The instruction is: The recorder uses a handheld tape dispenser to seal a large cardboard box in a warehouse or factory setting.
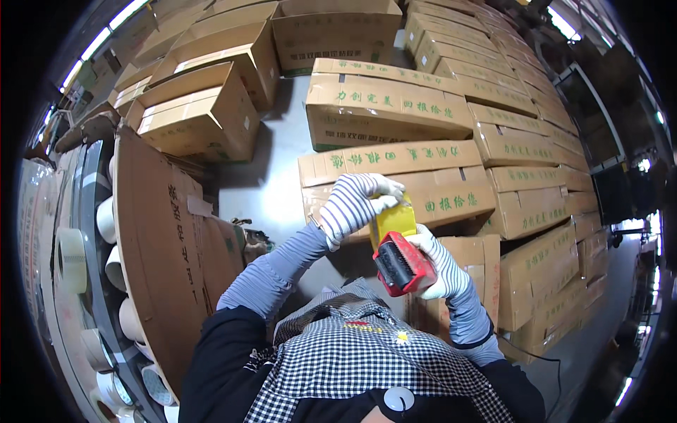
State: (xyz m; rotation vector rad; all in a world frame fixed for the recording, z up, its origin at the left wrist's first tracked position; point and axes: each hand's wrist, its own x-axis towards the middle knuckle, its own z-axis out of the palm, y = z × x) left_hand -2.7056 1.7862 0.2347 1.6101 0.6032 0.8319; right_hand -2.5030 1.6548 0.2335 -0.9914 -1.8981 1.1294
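A red tape dispenser (403, 264) with a dark roller and a toothed edge is held in front of my chest. My right hand (441, 268), in a striped white glove, grips it from the right side. A yellow piece (393, 217), which looks like tape, sticks up from the dispenser's far end. My left hand (357, 206), gloved the same way, bends over from the left with its fingertips closed at the top of this yellow piece. The right hand's fingers are partly hidden behind the dispenser.
Long sealed cartons (395, 185) lie just beyond my hands, with stacks (522, 187) to the right. Open cartons (194, 116) stand at the far left. Nearer on the left, a cardboard panel (159, 218) stands beside several tape rolls (72, 259).
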